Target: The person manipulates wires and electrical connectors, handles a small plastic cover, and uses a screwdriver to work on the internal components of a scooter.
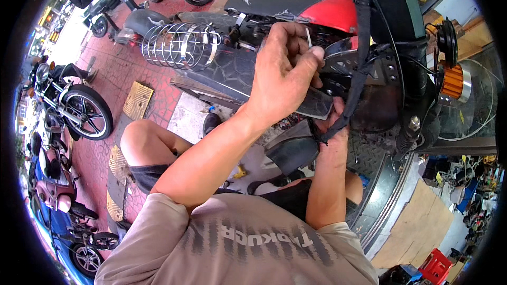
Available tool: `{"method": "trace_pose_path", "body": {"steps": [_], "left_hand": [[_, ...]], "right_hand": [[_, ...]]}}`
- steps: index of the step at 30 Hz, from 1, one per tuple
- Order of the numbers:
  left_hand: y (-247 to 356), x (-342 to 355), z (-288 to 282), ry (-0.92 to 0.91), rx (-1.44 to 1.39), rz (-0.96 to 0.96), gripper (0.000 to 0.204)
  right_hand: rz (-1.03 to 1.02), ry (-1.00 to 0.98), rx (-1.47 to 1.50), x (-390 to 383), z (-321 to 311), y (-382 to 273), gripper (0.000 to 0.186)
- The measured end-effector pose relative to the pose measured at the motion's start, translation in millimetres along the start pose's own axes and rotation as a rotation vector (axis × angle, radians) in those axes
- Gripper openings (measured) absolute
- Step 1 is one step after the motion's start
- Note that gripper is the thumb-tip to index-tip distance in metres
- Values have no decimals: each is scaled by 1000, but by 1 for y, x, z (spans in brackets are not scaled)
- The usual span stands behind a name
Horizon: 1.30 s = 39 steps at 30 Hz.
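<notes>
My left hand (285, 74) is raised over the side of a dark scooter, its fingers closed in a pinch. A thin pale strip (309, 37) sticks up from between thumb and fingers; its exact kind is unclear. Beneath it runs the scooter's black patterned deck (227, 76). My right hand (334, 119) is lower, palm turned up, at the end of a dark panel (316, 106) beside a black wrapped cable bundle (359, 79). The panel and cable hide most of its fingers. Just below, a loose-looking black plastic cover (293, 148) sits near my legs.
A red and black seat (327, 13) is beyond my hands. Left of them is a wire basket (182, 46). On the right are a scooter column (414, 68) and an orange cylindrical part (455, 82). A yellow tool (240, 171) lies below; parked motorcycles (87, 112) stand left.
</notes>
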<state>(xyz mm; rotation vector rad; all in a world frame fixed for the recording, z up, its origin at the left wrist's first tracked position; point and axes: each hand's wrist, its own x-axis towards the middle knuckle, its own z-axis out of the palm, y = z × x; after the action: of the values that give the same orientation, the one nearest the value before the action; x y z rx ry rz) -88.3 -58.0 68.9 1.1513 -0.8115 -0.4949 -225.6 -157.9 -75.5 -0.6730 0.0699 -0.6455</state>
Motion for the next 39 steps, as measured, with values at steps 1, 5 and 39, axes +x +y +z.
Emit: {"method": "trace_pose_path", "body": {"steps": [1,5,39], "left_hand": [[0,-1,0,-29,21,20,21],[-5,3,-17,-135,183,203,18],[-30,-33,-75,137,-526,-149,32]], "right_hand": [[-4,-12,-2,-1,-1,1,68],[77,304,-4,1,-12,5,65],[40,383,-67,0,2,3,45]]}}
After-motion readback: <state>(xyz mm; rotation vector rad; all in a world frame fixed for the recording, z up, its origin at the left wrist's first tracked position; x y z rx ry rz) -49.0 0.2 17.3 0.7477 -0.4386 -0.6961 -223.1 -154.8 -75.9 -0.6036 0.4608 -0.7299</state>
